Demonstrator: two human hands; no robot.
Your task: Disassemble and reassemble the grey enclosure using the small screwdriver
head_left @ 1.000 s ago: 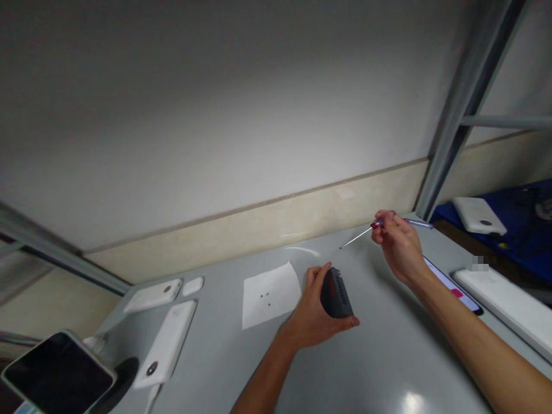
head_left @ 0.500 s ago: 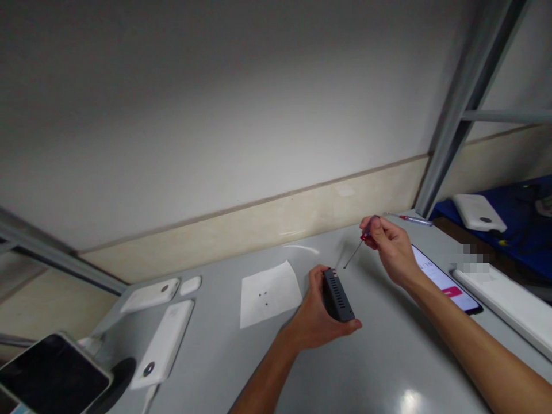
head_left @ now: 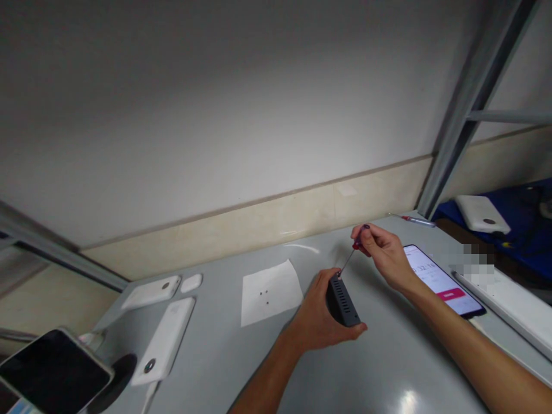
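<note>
My left hand [head_left: 317,316] is closed around a small dark grey box [head_left: 344,302] with a row of vent slots along its upward-facing side. Between thumb and fingertips it is held tilted above the table. My right hand [head_left: 386,253] pinches a screwdriver [head_left: 356,245] by its dark red handle. The thin shaft slopes down to the left, and its tip meets the far top corner of the box. Whether a screw sits under the tip is too small to tell. Left of the box, a white paper sheet [head_left: 271,310] carries several tiny dark screws.
A lit phone [head_left: 444,282] lies right of my right forearm, beside a long white object [head_left: 513,310]. Another screwdriver [head_left: 416,220] rests at the back right. White power banks [head_left: 166,342] and a phone on a stand [head_left: 56,371] are at left. A wall rises behind the table.
My right hand has moved down and left, bringing the screwdriver tip from beside the box onto its far corner. The left hand still holds the box. The view has shifted slightly.
</note>
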